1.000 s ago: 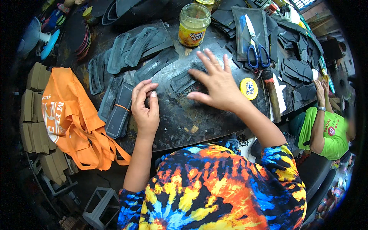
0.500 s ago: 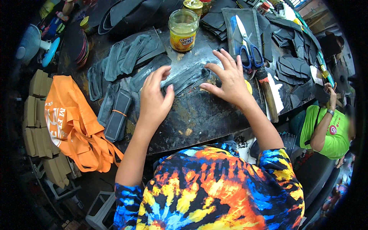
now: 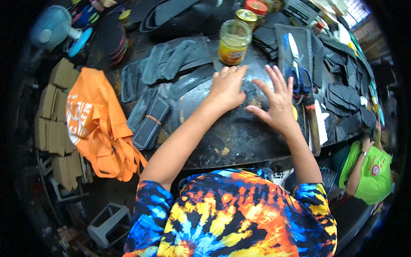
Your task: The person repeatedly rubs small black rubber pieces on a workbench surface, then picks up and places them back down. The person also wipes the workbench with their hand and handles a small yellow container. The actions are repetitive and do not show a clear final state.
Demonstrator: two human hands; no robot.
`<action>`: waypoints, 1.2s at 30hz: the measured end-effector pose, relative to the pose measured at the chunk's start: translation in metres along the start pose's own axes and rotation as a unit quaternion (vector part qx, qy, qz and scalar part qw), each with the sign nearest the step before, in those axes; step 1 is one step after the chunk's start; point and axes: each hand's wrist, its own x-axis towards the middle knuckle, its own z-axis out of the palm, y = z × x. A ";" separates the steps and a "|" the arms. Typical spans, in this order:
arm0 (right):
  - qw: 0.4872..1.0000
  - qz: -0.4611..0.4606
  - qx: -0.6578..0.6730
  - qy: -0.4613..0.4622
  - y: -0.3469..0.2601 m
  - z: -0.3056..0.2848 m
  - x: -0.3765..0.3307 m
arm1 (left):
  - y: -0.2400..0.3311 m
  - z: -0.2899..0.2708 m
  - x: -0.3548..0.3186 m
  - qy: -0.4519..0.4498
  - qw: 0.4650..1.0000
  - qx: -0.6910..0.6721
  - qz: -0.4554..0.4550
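Observation:
My left hand (image 3: 227, 88) lies palm down on a dark flat piece (image 3: 253, 91) on the black worktable (image 3: 231, 141), fingers together, tips close to the base of a glass jar (image 3: 233, 43) of yellow paste. My right hand (image 3: 276, 103) presses flat beside it with fingers spread, on the same dark piece. Neither hand grips anything. Blue-handled scissors (image 3: 299, 77) lie on a dark tray just right of my right hand.
Several dark cut strips (image 3: 171, 60) and a banded bundle (image 3: 150, 122) lie left of my hands. An orange bag (image 3: 98, 124) hangs off the table's left edge beside stacked brown boxes (image 3: 51, 124). A person in green (image 3: 372, 171) sits at the right.
Both hands have moved forward across the table toward the jar. The left hand, earlier curled near the table's front, now lies flat beside the right.

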 end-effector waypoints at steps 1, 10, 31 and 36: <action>1.000 0.005 0.005 0.005 0.000 0.001 0.001 | 0.003 0.001 -0.002 0.020 1.000 0.006 -0.001; 0.997 -0.008 -0.048 -0.064 0.003 0.012 0.011 | 0.002 0.001 -0.005 -0.007 0.999 0.005 -0.051; 0.955 0.108 0.273 0.031 -0.042 -0.005 -0.086 | 0.012 0.014 0.016 -0.037 0.998 0.045 -0.004; 0.959 0.112 0.259 0.026 -0.045 -0.002 -0.091 | 0.023 -0.009 -0.004 -0.017 0.994 -0.105 0.017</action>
